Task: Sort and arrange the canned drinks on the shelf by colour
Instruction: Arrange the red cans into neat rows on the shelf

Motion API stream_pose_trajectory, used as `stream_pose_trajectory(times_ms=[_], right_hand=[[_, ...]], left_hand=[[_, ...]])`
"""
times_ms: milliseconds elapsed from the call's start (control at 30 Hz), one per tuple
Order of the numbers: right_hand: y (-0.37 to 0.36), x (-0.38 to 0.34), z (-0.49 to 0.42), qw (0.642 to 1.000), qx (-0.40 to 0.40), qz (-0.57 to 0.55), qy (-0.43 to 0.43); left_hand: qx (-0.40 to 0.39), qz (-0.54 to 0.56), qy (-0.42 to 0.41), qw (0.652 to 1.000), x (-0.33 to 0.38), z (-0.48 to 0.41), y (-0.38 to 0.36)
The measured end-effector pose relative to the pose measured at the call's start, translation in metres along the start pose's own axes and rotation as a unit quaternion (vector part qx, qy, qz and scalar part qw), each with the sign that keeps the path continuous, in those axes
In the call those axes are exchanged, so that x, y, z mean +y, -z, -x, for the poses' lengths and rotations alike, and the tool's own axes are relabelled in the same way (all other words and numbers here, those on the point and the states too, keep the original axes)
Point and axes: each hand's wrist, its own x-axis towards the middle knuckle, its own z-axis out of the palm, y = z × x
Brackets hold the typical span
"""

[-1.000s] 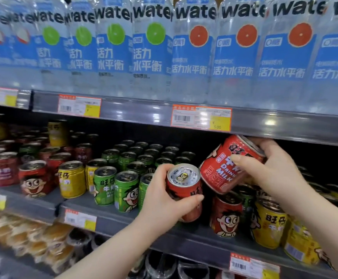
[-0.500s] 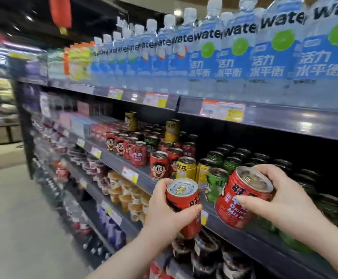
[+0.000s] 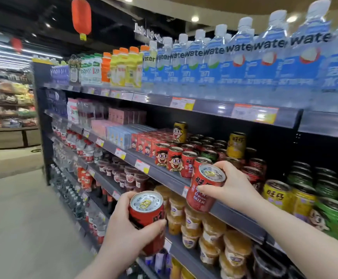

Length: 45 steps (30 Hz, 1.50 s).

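My left hand (image 3: 127, 228) grips a red can (image 3: 147, 210) in front of the shelving, below the can shelf's edge (image 3: 236, 218). My right hand (image 3: 230, 188) holds a second red can (image 3: 206, 186), tilted, right at that shelf's front edge. On the shelf behind it stands a group of red cans (image 3: 174, 160). Two yellow cans (image 3: 236, 144) sit stacked on top of the red ones. Further right are yellow cans (image 3: 276, 194) and green cans (image 3: 333, 216) at the front, with dark green cans (image 3: 303, 176) behind.
Water bottles (image 3: 234, 63) fill the shelf above. Small drink cartons (image 3: 142, 141) stand left of the red cans. Jelly and pudding cups (image 3: 210, 234) fill the shelf below. The aisle floor (image 3: 23, 218) opens to the left; a red lantern (image 3: 81, 16) hangs overhead.
My view has swung left along the aisle. Both hands have carried their red cans leftward, from the green and yellow cans to the front of the red group.
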Motion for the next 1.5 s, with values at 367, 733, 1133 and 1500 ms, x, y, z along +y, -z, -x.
stream_pose_trajectory(times_ms=[367, 733, 1133, 1500], right_hand=[[0.004, 0.04, -0.1, 0.983, 0.01, 0.167, -0.077], [0.016, 0.08, -0.143, 0.92, -0.14, 0.34, -0.134], [-0.012, 0.075, -0.251, 0.947, -0.017, 0.264, -0.18], [-0.035, 0.063, -0.258, 0.915, -0.001, 0.313, -0.254]], left_hand=[[-0.04, 0.021, 0.017, 0.999, -0.024, -0.059, 0.029], [-0.111, 0.025, -0.002, 0.993, -0.038, -0.165, 0.008], [-0.182, 0.037, -0.081, 0.979, -0.031, -0.275, -0.054], [-0.259, 0.087, -0.106, 0.956, -0.032, -0.338, -0.066]])
